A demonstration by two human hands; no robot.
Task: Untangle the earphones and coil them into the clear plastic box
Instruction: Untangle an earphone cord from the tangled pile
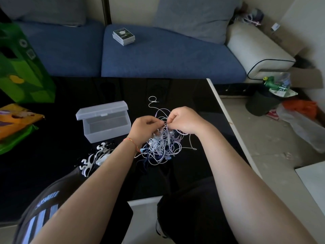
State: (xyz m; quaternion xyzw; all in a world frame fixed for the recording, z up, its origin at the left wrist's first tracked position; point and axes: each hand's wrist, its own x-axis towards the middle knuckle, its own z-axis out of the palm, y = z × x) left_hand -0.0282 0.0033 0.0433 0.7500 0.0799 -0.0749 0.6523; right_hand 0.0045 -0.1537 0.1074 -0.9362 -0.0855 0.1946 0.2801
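Note:
A tangled heap of white and pale purple earphones (163, 147) lies on the black glossy table (52, 173), with one plug end looping away at the far side. Both hands pinch strands at the top of the heap: my left hand (146, 127) grips cord from the left, my right hand (184, 120) from the right, fingertips nearly touching. The clear plastic box (107, 127) stands open to the left of the heap, lid tipped back; I see nothing inside it.
White cable-winder pieces (95, 157) lie below the box. A green carton (22, 67) and an orange snack bag (15, 120) sit at the table's left. A blue sofa (158, 57) with a small box (124, 36) is behind. A bin (262, 103) stands on the floor at right.

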